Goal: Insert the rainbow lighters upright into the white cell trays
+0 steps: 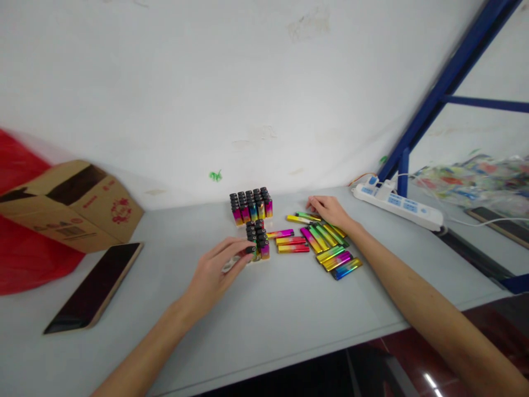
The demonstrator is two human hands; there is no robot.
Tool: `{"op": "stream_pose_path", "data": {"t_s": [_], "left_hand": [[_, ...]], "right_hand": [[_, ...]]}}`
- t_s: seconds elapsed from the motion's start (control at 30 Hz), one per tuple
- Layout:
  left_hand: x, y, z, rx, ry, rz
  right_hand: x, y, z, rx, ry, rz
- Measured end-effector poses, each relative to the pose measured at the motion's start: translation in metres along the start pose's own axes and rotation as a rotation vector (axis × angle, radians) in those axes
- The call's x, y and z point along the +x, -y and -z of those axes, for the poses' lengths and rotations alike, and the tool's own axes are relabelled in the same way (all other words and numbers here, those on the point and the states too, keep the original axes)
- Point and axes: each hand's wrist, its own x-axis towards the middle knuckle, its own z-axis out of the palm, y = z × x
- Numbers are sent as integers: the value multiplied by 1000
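Several lighters (265, 251) upright in tray (258, 261), open cardboard box (93, 212)

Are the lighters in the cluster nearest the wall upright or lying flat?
Upright: those rear lighters show their black tops uppermost, with coloured bodies below.

The left hand's grip (219, 263) hides part of the front group of lighters (265, 251), and a pale thing under its fingers shows too little to name. The fingertips of the right hand's grip (327, 207) are hard to make out. The left edge cuts off the red sheeting (45, 278) and cardboard box (97, 212), its print unreadably blurred. The right edge crops a phone (498, 225) and a clear bag (475, 184) with smeared contents.
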Motion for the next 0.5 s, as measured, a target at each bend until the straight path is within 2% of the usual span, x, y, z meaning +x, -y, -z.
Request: {"op": "stream_pose_path", "data": {"t_s": [0.17,0.37,0.5], "left_hand": [[1,0,-2,77,-10,-89],[4,-4,-3,84,30,-6],[4,-3,-5,96,29,-28]], "right_hand": [[0,1,0,-9,0,5],[0,1,0,-13,3,5],[0,0,0,-11,-2,5]]}}
